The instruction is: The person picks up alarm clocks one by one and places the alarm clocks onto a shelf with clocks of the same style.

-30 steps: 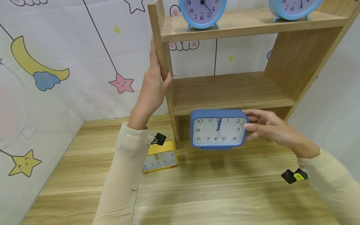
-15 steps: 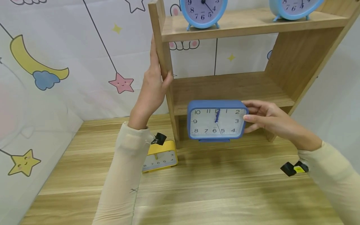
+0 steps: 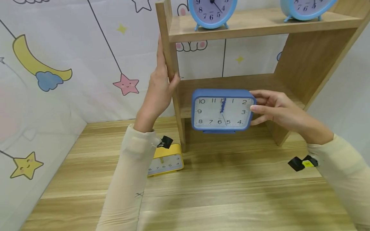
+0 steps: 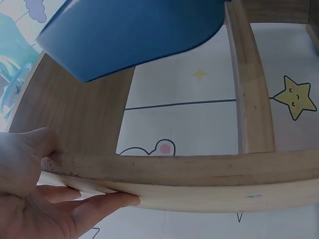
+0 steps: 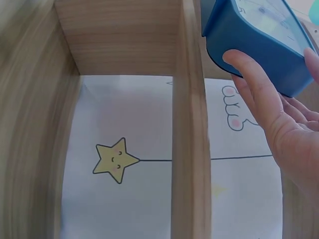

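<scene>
A blue rectangular alarm clock [image 3: 224,110] hangs upright in front of the middle shelf board, its white dial facing me. My right hand [image 3: 278,107] grips it by its right end, thumb at the front edge and fingers behind. In the right wrist view, fingers reach along the end and underside of the blue clock [image 5: 259,47]. My left hand [image 3: 160,86] holds the left side panel of the wooden shelf [image 3: 167,48], with the thumb over the front edge and fingers along the outer face. The left wrist view also shows this hand [image 4: 45,189] on the panel.
On the upper board stand two light-blue round alarm clocks, a left one [image 3: 212,12] and a right one [image 3: 307,8], both cut off by the frame. A yellow clock [image 3: 169,162] sits on the wooden table [image 3: 231,192], partly behind the left sleeve.
My right hand has lifted the blue alarm clock from below the middle board to in front of it, slightly leftward. The left hand stays on the panel.
</scene>
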Tool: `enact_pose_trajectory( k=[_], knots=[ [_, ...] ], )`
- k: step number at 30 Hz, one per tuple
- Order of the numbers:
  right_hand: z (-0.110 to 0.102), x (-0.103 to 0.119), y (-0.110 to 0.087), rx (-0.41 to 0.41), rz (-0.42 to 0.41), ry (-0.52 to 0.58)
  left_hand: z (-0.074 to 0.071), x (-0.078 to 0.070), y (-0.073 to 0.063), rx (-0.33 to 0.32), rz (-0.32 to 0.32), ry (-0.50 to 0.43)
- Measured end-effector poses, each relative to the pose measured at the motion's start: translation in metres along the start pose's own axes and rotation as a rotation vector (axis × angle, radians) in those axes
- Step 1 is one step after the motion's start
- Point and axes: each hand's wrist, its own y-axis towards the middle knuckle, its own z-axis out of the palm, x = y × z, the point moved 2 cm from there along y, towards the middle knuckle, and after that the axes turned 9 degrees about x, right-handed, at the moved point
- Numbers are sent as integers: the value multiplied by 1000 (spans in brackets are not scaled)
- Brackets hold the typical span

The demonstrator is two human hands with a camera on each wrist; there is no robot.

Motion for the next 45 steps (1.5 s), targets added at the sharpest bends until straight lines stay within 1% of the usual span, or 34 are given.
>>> enact_pose_trajectory(
  k=[7, 11, 15, 18, 22, 26, 30, 35, 45],
  knots=[
    [-6, 6, 11, -15, -10, 3, 0, -1, 0, 2, -5, 0],
    [-9, 7, 18, -33, 3, 10, 0, -1, 0, 2, -11, 1],
    [-12, 8, 24, -49, 28, 57, 0, -1, 0, 7, -21, 2],
    [-15, 9, 29, -48, 22, 77, 0, -1, 1, 11, -22, -3],
    [-18, 9, 36, -49, 9, 33, 0, 0, 1, 11, -22, -8],
    [-20, 9, 42, -69, 37, -12, 0, -1, 0, 9, -25, -5],
    [-21, 9, 47, -89, 72, -10, 0, -1, 0, 14, -27, -11],
    [-23, 7, 54, -95, 103, -10, 0, 0, -1, 16, -29, -18],
    [-26, -2, 62, -87, 117, -25, 0, -1, -1, 13, -31, -12]
  ],
)
